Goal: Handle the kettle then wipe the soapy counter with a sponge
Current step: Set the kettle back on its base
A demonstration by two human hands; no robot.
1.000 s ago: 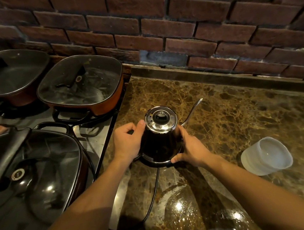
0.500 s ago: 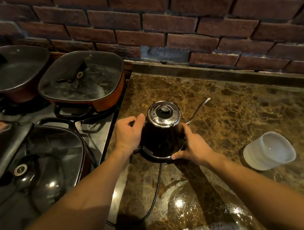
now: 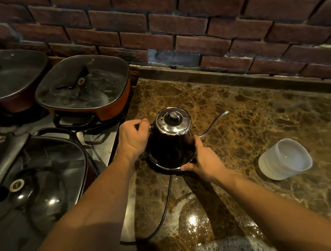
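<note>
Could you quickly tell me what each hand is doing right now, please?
Left hand: fingers curled around the kettle handle.
Right hand: holding the kettle's side, thumb on its base.

- Brown marble counter (image 3: 260,116) runs along the brick wall.
- Black kettle (image 3: 170,145) stands on its round base (image 3: 160,169) near the counter's left edge.
- Black cord (image 3: 166,204) trails from the base.
- White plastic cup (image 3: 283,159) sits well right of the kettle.
- Soapy foam (image 3: 229,246) lies at the near edge.

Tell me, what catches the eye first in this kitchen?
A shiny-lidded black kettle stands mid-counter on its base, the left hand gripping its handle and the right hand steadying the base. Lidded pans crowd the stove at left, and a white plastic cup sits at right.
</note>
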